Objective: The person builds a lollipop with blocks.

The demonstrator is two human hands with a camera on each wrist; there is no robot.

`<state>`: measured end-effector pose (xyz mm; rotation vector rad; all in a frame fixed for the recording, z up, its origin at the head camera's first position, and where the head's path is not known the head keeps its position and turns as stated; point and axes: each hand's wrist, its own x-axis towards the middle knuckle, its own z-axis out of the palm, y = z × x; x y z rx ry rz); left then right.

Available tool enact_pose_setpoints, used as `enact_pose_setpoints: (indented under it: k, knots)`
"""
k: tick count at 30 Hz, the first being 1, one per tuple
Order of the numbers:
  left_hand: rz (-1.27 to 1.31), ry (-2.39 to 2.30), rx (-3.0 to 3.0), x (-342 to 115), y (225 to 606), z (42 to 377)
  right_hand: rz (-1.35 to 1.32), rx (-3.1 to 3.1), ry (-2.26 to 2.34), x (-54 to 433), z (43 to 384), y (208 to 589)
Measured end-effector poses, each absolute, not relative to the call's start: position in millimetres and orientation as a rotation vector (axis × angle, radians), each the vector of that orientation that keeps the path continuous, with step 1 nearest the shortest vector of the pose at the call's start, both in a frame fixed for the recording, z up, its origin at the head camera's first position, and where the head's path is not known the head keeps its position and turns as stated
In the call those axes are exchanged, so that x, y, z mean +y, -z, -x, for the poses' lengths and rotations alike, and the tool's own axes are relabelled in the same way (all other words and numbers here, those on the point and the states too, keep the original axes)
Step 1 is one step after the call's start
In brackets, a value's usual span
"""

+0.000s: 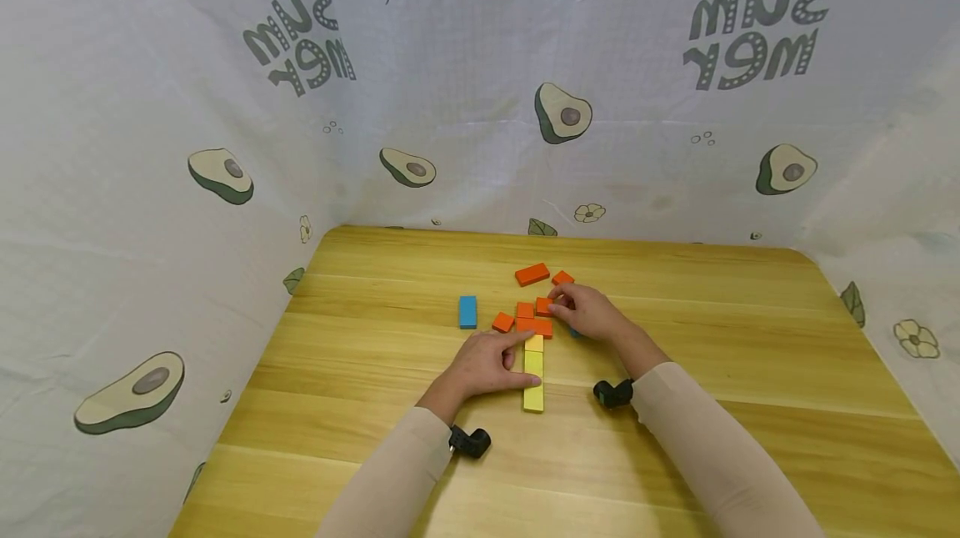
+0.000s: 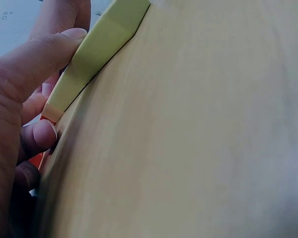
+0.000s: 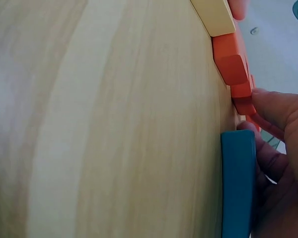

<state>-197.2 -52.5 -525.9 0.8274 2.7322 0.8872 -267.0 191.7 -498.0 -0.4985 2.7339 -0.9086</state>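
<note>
A column of yellow blocks, with a long yellow block point(image 1: 533, 401) below a small yellow block point(image 1: 534, 344), meets a long orange block point(image 1: 543, 329) laid crosswise at its top. My left hand point(image 1: 482, 363) rests by the column: the index fingertip touches where orange and yellow join, and the thumb tip touches the long yellow block's side. Above the crosswise block sits a small orange block point(image 1: 525, 309). To its right, my right hand point(image 1: 590, 314) pinches another small orange block point(image 1: 543, 306) between thumb and finger. A blue block point(image 3: 238, 178) lies beneath that hand, mostly hidden in the head view.
Another blue block point(image 1: 468, 312) lies to the left on the wooden table point(image 1: 375, 338). Loose orange pieces include a tilted square block point(image 1: 503, 322), a long block point(image 1: 532, 274) and a small block point(image 1: 562, 278) farther back. A printed cloth point(image 1: 480, 196) hangs behind the table.
</note>
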Motion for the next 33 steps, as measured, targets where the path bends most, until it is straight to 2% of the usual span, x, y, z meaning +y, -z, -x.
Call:
enact_pose_setpoints:
  k: [33]
  knots:
    - [-0.864,-0.865,2.741,-58.0,523.6,191.0,0.594,2.715,0.910,190.1,257.6,497.3]
